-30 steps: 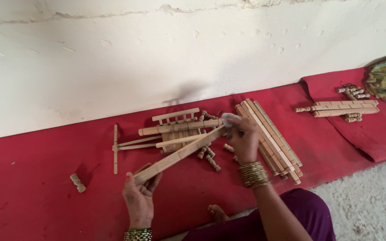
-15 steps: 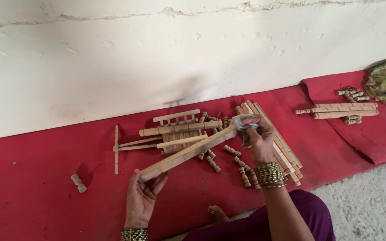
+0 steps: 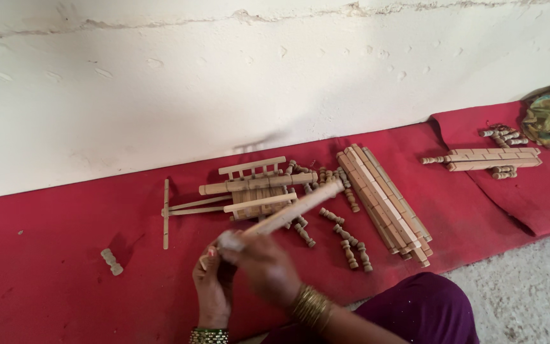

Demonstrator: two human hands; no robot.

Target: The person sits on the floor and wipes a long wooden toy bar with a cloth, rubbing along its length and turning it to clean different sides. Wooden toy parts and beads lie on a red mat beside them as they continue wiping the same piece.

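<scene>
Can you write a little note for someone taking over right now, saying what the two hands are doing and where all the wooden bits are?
Left hand: grips the near end of the long wooden slat.
Right hand: blurred, closed over that same end; whether something small is in it is unclear.
Slat points away over the half-built wooden frame on the red cloth.
Stack of slats lies right of the frame; turned spindles are scattered between.
One lone spindle lies to the left.
Done: frame partly assembled. Left: loose slats and spindles unused.

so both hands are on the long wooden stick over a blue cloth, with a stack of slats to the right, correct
Not quite: the cloth is red, as the head view shows. Both the left hand and right hand do hold the long wooden stick, with the stack of slats to the right.
</scene>
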